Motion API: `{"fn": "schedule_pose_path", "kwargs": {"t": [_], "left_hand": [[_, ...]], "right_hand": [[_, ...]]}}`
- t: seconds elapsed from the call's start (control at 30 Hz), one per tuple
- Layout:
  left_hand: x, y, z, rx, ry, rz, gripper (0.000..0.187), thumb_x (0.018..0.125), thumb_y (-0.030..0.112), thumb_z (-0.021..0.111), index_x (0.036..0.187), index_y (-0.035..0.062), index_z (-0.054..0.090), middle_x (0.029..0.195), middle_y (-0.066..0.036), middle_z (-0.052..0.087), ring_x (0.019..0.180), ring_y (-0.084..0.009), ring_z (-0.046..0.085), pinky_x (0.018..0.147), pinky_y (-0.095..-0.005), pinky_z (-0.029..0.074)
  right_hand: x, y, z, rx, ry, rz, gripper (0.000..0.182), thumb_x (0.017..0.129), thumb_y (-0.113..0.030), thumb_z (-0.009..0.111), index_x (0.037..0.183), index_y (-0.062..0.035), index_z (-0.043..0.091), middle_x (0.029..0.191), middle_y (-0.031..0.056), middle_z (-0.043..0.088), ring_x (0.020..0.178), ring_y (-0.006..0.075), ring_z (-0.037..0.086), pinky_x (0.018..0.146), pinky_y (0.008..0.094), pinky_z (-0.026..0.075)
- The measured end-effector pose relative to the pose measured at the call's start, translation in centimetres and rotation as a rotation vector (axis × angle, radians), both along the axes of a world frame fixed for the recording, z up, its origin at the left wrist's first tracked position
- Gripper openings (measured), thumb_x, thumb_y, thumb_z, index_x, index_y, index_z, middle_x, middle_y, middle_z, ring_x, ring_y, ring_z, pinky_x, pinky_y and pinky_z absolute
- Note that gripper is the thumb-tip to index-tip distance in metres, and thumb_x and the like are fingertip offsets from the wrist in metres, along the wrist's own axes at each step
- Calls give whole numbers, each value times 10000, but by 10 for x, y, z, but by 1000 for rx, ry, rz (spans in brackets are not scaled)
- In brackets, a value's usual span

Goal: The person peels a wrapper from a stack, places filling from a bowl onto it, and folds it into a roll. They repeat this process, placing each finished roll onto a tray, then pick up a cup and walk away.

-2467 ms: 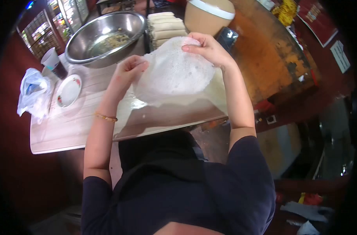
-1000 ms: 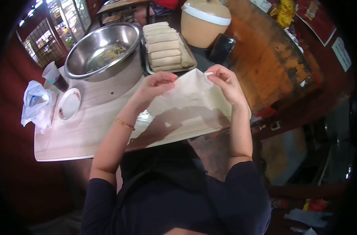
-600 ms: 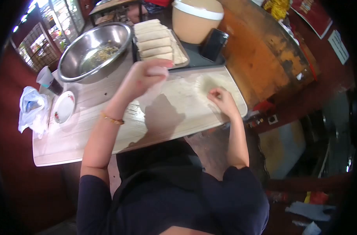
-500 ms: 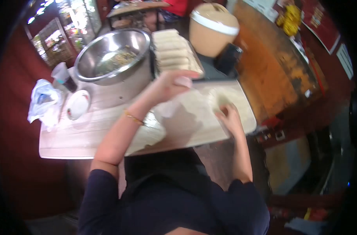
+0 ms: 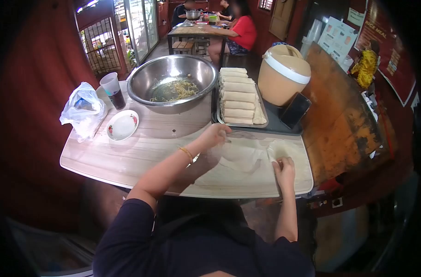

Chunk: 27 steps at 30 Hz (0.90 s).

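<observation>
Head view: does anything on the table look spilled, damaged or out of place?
Nothing stands out. The wrapper sheet lies flat under the left hand and right hand; the rolls sit neatly on the tray, and the cup stands upright.

red wall poster headed "RICE MEAL", other signs too small to read

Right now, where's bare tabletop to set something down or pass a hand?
Free: the near-left stretch of table, bordered by the saucer, the left forearm and the front edge. A narrow strip lies between the steel bowl and the left hand. Crowded: the back row of plastic bag, cup, bowl and tray of rolls; the wrapper under the right hand.
</observation>
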<state>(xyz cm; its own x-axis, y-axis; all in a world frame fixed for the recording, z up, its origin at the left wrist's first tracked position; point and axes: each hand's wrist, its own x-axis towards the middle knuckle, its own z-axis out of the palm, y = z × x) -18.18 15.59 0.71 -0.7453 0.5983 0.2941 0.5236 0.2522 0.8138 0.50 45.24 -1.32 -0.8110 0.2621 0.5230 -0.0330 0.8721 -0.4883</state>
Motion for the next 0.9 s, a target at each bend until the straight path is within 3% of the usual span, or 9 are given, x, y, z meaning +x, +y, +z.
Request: {"fn": "schedule_pose_path", "kwargs": {"t": [0.13,0.23,0.3,0.33,0.4,0.53,0.73,0.83,0.9], "left_hand": [[7,1,-7,-31,-171,22,402,766,19,691,1166,41,658,933,-72,701,813,-159,665,710,-290,519],[19,1,3,48,41,23,373,776,40,704,1146,47,663,898,-57,689,853,-125,656,737,-276,510],[37,-3,18,-32,-323,140,399,767,64,723,1154,15,640,982,-126,678,815,-161,643,690,-297,509],[36,-4,7,-33,-321,140,399,767,64,723,1154,15,640,982,-126,678,815,-161,643,690,-297,509],[30,-6,-19,197,-495,131,464,758,88,756,1196,28,615,1108,-174,647,922,-203,653,728,-319,527],[27,-11,-39,218,-336,164,524,739,93,770,1227,31,591,1192,-206,605,1002,-242,647,773,-353,541],[44,-7,-15,8,-313,141,431,776,66,746,1182,-1,618,1139,-116,601,948,-181,654,810,-309,535],[43,13,4,112,-369,62,380,794,74,749,1153,17,635,1097,-84,617,919,-154,645,771,-297,537],[40,23,16,362,-621,-50,330,826,86,738,1139,43,645,1075,-68,625,873,-127,631,747,-261,520]], "right_hand": [[3,-3,6,15,-10,4,128,813,-100,723,873,-13,650,852,151,598,831,346,583,760,429,474],[2,3,2,-2,-11,22,87,847,-77,680,876,-4,644,848,171,605,837,362,587,755,435,472],[-4,11,-7,3,40,13,84,867,-69,656,888,10,639,835,184,613,800,365,595,737,418,477],[-5,14,-10,8,90,1,86,888,-62,632,900,23,633,822,198,622,764,369,602,718,402,482],[-7,16,-11,-46,67,-23,89,899,-61,618,903,28,627,819,209,628,761,384,602,714,404,482],[-10,15,-8,-142,48,-48,108,905,-75,625,912,32,617,800,212,640,740,395,611,696,394,483],[3,-12,14,28,0,-55,203,831,-150,718,935,-1,627,842,157,631,806,361,608,708,429,484],[-4,-13,8,235,71,-73,232,816,-179,730,935,-9,628,859,152,633,835,354,605,732,440,492],[-8,-10,3,263,39,-93,227,818,-179,723,934,-9,628,865,156,638,830,359,613,727,447,496]]}}
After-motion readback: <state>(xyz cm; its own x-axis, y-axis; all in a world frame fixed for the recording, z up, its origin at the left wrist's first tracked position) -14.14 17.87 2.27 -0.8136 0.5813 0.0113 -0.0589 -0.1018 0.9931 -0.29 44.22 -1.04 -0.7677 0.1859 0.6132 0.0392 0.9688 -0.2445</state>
